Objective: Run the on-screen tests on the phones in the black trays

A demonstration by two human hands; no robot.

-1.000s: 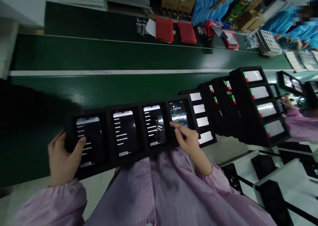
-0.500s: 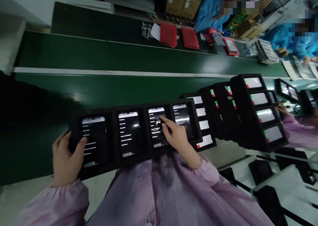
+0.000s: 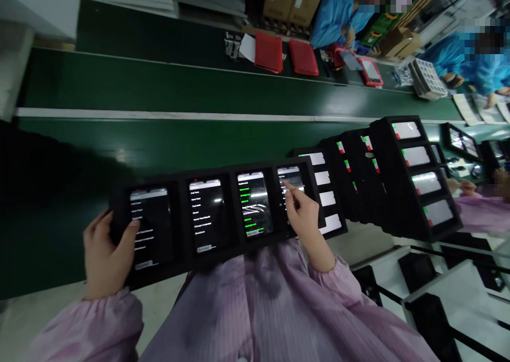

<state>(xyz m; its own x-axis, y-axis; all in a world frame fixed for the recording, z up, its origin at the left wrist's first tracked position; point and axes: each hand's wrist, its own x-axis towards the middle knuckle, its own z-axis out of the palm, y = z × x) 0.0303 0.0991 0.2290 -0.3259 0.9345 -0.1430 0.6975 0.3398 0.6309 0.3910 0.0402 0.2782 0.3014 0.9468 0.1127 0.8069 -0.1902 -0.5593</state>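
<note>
At eight o'clock, four fingertips of the left hand (image 3: 107,258) are lost against the black tray (image 3: 179,221); most lines on the leftmost phone (image 3: 155,224) are too blurred to read. At four, the right hand (image 3: 305,213) covers part of the rightmost phone (image 3: 294,174); fingertip contact is unclear. At three, the right edge cuts off a co-worker's pink sleeve (image 3: 476,208).
</note>
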